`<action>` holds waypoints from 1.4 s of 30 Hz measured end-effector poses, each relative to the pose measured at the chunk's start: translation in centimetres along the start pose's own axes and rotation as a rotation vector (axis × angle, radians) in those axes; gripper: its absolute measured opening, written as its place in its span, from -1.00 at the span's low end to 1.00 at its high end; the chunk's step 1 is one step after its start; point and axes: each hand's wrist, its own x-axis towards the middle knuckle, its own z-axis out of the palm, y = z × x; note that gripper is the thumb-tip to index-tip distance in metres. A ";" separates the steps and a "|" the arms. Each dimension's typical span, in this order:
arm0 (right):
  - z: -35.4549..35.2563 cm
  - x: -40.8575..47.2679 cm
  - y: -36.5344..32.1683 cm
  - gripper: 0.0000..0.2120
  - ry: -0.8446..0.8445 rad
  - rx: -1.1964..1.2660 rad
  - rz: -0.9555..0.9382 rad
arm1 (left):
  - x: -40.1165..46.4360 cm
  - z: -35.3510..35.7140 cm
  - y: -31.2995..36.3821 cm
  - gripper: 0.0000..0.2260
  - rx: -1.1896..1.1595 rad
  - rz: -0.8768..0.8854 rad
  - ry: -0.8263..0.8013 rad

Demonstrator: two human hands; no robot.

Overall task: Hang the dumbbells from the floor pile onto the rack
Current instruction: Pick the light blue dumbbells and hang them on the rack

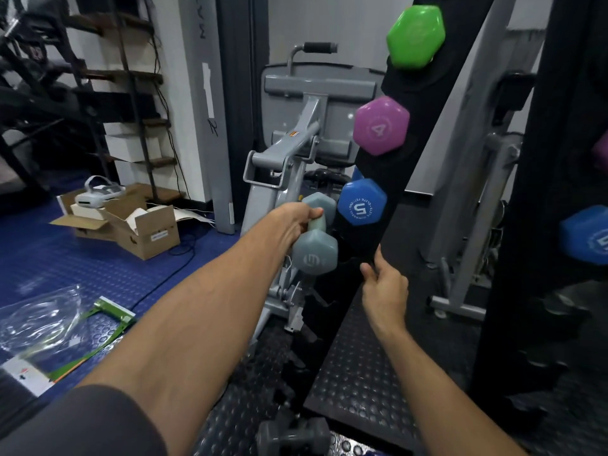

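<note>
My left hand (292, 222) grips the handle of a pale grey-green dumbbell (315, 255) and holds it against the left side of the black upright rack (368, 238), just below the blue dumbbell (362, 205). Higher on the rack hang a purple dumbbell (381, 125) and a green dumbbell (416, 36). My right hand (383, 287) pinches the rack's near edge lower down. A dark grey dumbbell (292, 437) lies on the floor mat at the bottom of the view.
A grey exercise machine (296, 149) stands right behind the rack. Open cardboard boxes (131, 225) and plastic wrapping (42, 320) lie on the blue floor to the left. To the right, a mirror-like black frame (539, 192) shows another blue dumbbell (585, 235).
</note>
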 end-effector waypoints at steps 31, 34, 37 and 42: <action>-2.0 1.0 1.8 -0.50 -0.229 0.146 -0.020 | 1.3 3.2 -2.2 -0.42 0.068 0.079 -0.080; -2.8 0.9 1.3 -0.48 -0.269 0.125 -0.023 | -0.4 4.6 -2.6 -0.41 -0.150 0.132 -0.037; -3.3 0.7 1.2 -0.49 -0.275 0.134 -0.031 | -1.9 5.6 -4.0 -0.41 -0.295 0.268 0.136; -5.7 -0.2 1.6 -0.46 -0.272 0.116 -0.002 | -7.8 7.8 -8.9 -0.76 -0.287 0.695 0.633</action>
